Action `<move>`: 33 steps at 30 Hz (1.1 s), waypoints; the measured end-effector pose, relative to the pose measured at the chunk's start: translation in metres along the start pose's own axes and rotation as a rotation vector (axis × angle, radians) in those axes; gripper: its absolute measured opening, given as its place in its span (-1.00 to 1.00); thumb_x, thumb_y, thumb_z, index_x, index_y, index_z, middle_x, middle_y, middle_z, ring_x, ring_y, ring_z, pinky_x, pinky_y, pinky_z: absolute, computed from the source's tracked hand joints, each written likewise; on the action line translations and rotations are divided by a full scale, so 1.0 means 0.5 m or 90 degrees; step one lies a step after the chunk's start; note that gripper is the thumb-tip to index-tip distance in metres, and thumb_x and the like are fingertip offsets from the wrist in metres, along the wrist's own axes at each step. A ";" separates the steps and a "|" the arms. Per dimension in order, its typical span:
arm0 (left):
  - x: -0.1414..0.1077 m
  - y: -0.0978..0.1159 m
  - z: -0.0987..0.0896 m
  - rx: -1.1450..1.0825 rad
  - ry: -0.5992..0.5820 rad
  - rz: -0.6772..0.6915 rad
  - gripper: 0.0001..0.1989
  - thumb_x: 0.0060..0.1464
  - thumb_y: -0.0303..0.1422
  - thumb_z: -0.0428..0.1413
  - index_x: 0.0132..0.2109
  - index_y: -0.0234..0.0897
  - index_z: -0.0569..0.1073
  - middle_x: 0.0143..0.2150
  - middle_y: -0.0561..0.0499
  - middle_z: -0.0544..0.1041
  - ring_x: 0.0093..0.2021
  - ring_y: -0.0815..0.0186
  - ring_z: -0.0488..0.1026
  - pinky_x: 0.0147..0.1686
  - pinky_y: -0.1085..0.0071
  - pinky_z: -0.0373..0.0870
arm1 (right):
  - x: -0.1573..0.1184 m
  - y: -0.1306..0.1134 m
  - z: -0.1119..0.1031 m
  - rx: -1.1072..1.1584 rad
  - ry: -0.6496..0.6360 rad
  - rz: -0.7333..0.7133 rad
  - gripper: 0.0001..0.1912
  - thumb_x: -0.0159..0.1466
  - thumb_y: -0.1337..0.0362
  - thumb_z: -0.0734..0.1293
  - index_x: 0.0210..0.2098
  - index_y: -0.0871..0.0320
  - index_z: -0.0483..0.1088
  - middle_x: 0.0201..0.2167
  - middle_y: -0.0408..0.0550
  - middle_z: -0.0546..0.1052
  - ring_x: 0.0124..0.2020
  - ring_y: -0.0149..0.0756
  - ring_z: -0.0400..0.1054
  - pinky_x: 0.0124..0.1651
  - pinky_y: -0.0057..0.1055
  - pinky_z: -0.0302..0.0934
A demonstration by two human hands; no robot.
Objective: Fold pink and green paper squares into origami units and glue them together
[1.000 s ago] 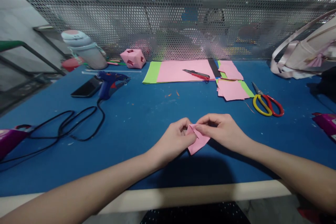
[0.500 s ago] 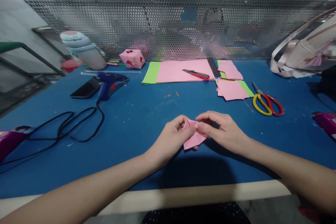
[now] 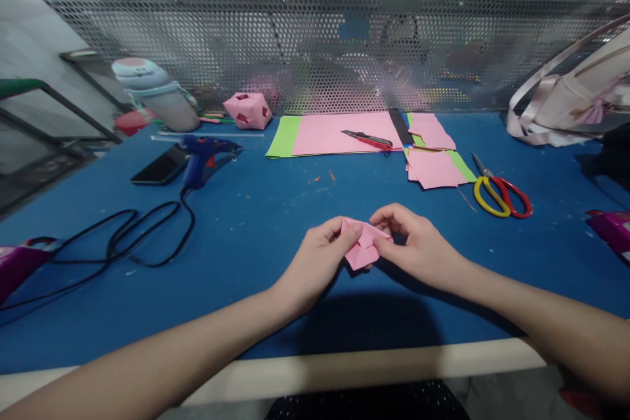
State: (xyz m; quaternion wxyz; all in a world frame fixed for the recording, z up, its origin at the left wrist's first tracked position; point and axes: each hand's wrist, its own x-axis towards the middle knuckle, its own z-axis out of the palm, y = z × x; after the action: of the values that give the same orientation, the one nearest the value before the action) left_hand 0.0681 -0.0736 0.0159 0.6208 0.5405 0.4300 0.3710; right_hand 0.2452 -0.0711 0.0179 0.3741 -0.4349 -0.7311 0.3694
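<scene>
A small folded piece of pink paper (image 3: pixel 363 251) is held between both hands above the blue table, near its front edge. My left hand (image 3: pixel 322 252) grips its left side, thumb on top and fingers partly hidden behind. On the right side, my right hand (image 3: pixel 411 239) pinches the paper between thumb and fingers. Folds and flaps show at the middle of the paper.
Behind the hands lie pink and green sheets (image 3: pixel 344 132) with a red cutter (image 3: pixel 369 140), and pink squares (image 3: pixel 436 168). Scissors (image 3: pixel 502 195) lie right. Left are a glue gun (image 3: pixel 197 164), phone (image 3: pixel 162 165), bottle (image 3: pixel 160 98) and folded pink shape (image 3: pixel 249 111).
The pink paper has been turned and raised slightly between the hands. My left thumb has shifted up and left on it, and the right fingers have moved a little.
</scene>
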 end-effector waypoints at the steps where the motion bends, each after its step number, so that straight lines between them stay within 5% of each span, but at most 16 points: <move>1: 0.000 -0.001 0.000 0.005 0.001 0.001 -0.70 0.18 -0.18 0.01 -0.18 -0.34 0.46 -0.38 -0.04 0.51 -0.42 0.34 0.42 -0.36 0.41 0.33 | 0.001 -0.001 -0.001 0.006 -0.001 0.012 -0.83 0.18 0.40 0.27 -0.21 0.17 0.30 -0.38 -0.16 0.43 -0.37 -0.45 0.32 -0.28 -0.45 0.24; 5: 0.000 -0.002 -0.001 0.050 0.019 -0.002 -0.69 0.17 -0.15 0.01 -0.24 -0.34 0.45 -0.42 -0.01 0.49 -0.41 0.35 0.40 -0.37 0.42 0.29 | 0.001 -0.005 -0.004 -0.019 -0.008 0.049 -0.95 0.21 0.31 0.28 -0.33 0.17 0.32 -0.46 -0.20 0.42 -0.45 -0.47 0.27 -0.38 -0.49 0.18; 15: -0.001 0.007 -0.004 0.114 0.052 0.034 -0.75 0.13 -0.19 0.07 -0.21 -0.27 0.51 -0.27 0.01 0.53 -0.25 0.33 0.37 -0.22 0.43 0.28 | -0.001 -0.008 -0.005 -0.078 0.023 0.022 -0.87 0.20 0.36 0.27 -0.48 0.18 0.32 -0.55 -0.21 0.41 -0.50 -0.48 0.26 -0.43 -0.50 0.12; 24: -0.002 0.008 -0.003 0.176 0.079 0.018 -0.71 0.11 -0.16 0.08 -0.34 -0.31 0.51 -0.42 0.07 0.45 -0.39 0.41 0.30 -0.39 0.50 0.21 | 0.000 -0.009 -0.009 -0.087 -0.043 0.051 -0.81 0.27 0.27 0.23 -0.46 0.18 0.33 -0.54 -0.23 0.39 -0.49 -0.49 0.22 -0.43 -0.51 0.08; 33: -0.003 0.008 -0.002 0.156 0.060 0.014 -0.76 0.08 -0.20 0.09 -0.33 -0.30 0.49 -0.41 0.05 0.45 -0.39 0.37 0.31 -0.37 0.47 0.23 | -0.003 -0.004 -0.008 -0.126 -0.006 0.024 -0.78 0.29 0.29 0.21 -0.49 0.17 0.28 -0.56 -0.25 0.36 -0.51 -0.51 0.20 -0.41 -0.51 0.05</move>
State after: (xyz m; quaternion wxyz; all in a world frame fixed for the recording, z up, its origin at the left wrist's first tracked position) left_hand 0.0669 -0.0742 0.0199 0.5250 0.5993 0.4947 0.3471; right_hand 0.2486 -0.0722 0.0214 0.3191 -0.4817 -0.7573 0.3043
